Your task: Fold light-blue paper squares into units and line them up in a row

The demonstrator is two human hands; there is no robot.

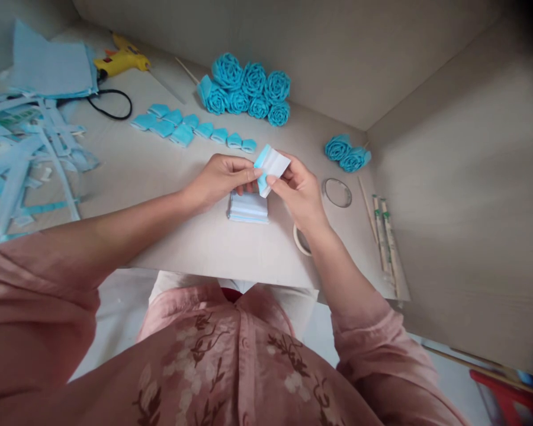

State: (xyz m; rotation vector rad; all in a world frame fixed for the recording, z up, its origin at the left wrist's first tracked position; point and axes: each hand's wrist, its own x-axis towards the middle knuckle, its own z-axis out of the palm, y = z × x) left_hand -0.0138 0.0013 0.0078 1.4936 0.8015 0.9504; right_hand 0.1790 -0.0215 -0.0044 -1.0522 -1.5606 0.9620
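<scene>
Between my two hands is a small piece of blue-and-white fabric (273, 163), thin and partly folded, its blue strip toward the left. My left hand (224, 180) pinches its left edge between thumb and fingers. On the other side, my right hand (302, 188) grips it with the thumb pressed on the lower part. A stack of pale fabric pieces (249, 208) lies on the table just below my hands, partly hidden by the left fingers. Beyond them, several folded blue petals (182, 135) are laid out in rows.
Several blue fabric roses (253, 80) lie at the back, two more roses (353, 155) at right. A yellow glue gun (123, 58), fabric sheets (53, 68) and scraps (22, 160) occupy the left. Tape (300, 241), a ring (337, 193) and wrapped sticks (384, 236) are rightward.
</scene>
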